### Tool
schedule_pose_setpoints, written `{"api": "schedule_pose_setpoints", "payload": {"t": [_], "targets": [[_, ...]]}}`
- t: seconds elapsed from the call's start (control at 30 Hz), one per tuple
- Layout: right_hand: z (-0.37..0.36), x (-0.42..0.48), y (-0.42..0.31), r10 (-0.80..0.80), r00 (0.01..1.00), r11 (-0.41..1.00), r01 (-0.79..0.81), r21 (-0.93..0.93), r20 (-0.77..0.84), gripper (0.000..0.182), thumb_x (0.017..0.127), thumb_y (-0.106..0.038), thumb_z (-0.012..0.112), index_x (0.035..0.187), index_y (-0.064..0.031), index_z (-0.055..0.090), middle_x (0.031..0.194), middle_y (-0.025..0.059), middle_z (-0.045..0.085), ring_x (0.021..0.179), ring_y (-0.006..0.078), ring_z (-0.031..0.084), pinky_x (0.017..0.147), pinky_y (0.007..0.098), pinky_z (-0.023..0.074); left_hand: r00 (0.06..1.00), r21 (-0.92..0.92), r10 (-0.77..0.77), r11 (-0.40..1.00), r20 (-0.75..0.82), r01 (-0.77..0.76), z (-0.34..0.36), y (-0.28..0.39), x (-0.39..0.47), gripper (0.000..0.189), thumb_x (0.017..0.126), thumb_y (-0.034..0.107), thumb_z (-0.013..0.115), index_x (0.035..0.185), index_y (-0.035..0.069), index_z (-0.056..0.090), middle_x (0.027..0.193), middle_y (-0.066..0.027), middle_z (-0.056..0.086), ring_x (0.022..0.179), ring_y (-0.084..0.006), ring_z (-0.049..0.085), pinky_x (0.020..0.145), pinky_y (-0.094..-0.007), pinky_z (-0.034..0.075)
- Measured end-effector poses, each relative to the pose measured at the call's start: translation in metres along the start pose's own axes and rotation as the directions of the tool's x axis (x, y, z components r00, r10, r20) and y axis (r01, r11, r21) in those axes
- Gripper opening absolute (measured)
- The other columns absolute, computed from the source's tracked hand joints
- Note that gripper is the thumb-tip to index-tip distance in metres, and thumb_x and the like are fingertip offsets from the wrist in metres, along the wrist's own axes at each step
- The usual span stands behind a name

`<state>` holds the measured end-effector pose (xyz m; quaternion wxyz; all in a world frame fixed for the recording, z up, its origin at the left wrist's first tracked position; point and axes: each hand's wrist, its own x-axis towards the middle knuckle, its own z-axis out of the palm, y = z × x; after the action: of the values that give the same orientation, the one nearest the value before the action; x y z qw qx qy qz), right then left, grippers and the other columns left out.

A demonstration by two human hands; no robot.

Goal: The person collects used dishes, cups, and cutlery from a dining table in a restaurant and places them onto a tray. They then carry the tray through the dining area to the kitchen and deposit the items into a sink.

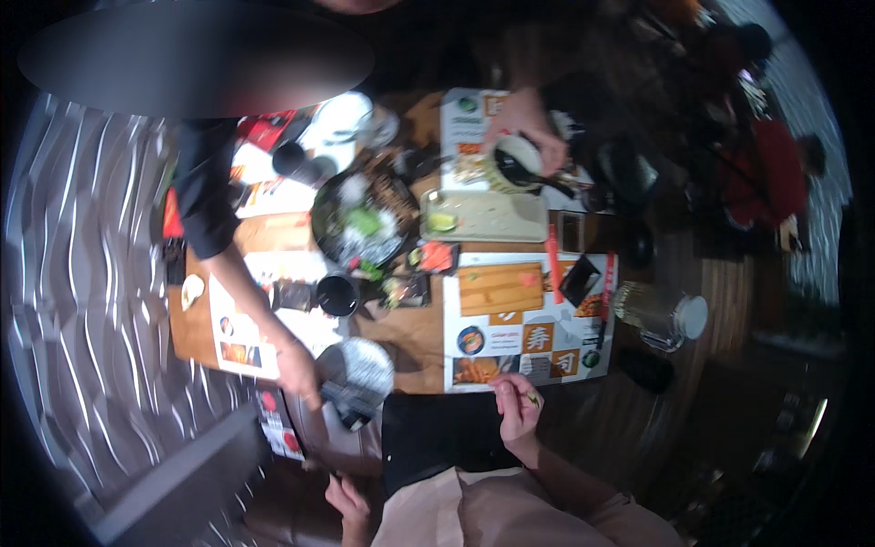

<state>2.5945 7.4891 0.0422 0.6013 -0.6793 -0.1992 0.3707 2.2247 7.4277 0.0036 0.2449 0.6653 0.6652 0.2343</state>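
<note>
My right hand (519,414) is raised at the table's near edge with its fingers curled. A small green bit shows at the fingers; whether they grip it is unclear. Just beyond it lies a printed paper placemat (509,349) bearing a wooden serving board (500,288) with small food scraps. Low at the left, my left hand (348,499) is blurred, its fingers bent beside a thin dark shape. Another person's hand (299,372), from a dark sleeve, reaches over a round patterned plate (369,366) with a dark item on it.
Farther off stand a round dark dish of ice (321,236), a long tray with lime (485,232), a dark cup (337,294) and a glass mug (649,314). A second person's hand (530,126) is at a bowl (502,181) holding a black spoon.
</note>
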Motion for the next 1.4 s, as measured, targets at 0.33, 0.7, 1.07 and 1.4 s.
{"api": "schedule_pose_setpoints", "payload": {"t": [0.33, 0.7, 1.07, 1.4], "targets": [[-0.040, -0.001, -0.031, -0.073, 0.851, 0.997, 0.068, 0.028, 0.520, 0.031, 0.092, -0.016, 0.068, 0.121, -0.0053, 0.066, 0.082, 0.0012, 0.054, 0.073, 0.0094, 0.051, 0.064, 0.0241, 0.0401, 0.830, -0.382, 0.461, 0.862, 0.314, -0.334, 0.058, 0.175, 0.092, 0.022, 0.094, 0.021, 0.050, 0.089, -0.001, 0.053, 0.062, -0.0149, 0.054, 0.052, -0.0311, 0.054, 0.049, -0.0412, 0.042], [-0.048, 0.143, -0.022, 0.039, 0.964, 0.907, 0.076, 0.415, -0.263, 0.034, 0.107, -0.036, 0.042, 0.093, -0.0068, 0.054, 0.080, 0.0032, 0.056, 0.069, 0.0157, 0.055, 0.067, 0.0305, 0.0468, 0.676, -0.153, 0.489, 0.856, 0.552, -0.494, 0.154, 0.355, 0.176, 0.035, 0.096, 0.025, 0.057, 0.122, 0.002, 0.060, 0.098, -0.0232, 0.065, 0.089, -0.0383, 0.067, 0.077, -0.0477, 0.052], [-0.132, 0.570, -0.074, 0.265, 0.950, 0.962, -0.247, 0.120, -0.167, 0.011, 0.097, -0.014, 0.047, 0.092, -0.0066, 0.054, 0.071, 0.0035, 0.048, 0.049, 0.0145, 0.042, 0.043, 0.0329, 0.0356, 0.840, 0.083, -0.031, 0.996, 0.541, -0.017, 0.126, 0.207, 0.142, 0.032, 0.099, 0.022, 0.057, 0.129, 0.012, 0.059, 0.093, -0.0188, 0.068, 0.079, -0.0327, 0.067, 0.072, -0.0421, 0.053], [-0.105, 0.679, 0.004, 0.234, 0.965, 0.947, -0.199, 0.251, -0.119, 0.010, 0.092, -0.021, 0.059, 0.092, -0.0114, 0.056, 0.077, 0.0041, 0.053, 0.065, 0.0177, 0.053, 0.056, 0.0351, 0.0459, 0.860, 0.208, -0.352, 0.933, 0.370, 0.293, 0.107, 0.160, 0.084, 0.038, 0.097, 0.035, 0.059, 0.122, 0.007, 0.063, 0.104, -0.0231, 0.069, 0.092, -0.0402, 0.066, 0.079, -0.0442, 0.053]]}}
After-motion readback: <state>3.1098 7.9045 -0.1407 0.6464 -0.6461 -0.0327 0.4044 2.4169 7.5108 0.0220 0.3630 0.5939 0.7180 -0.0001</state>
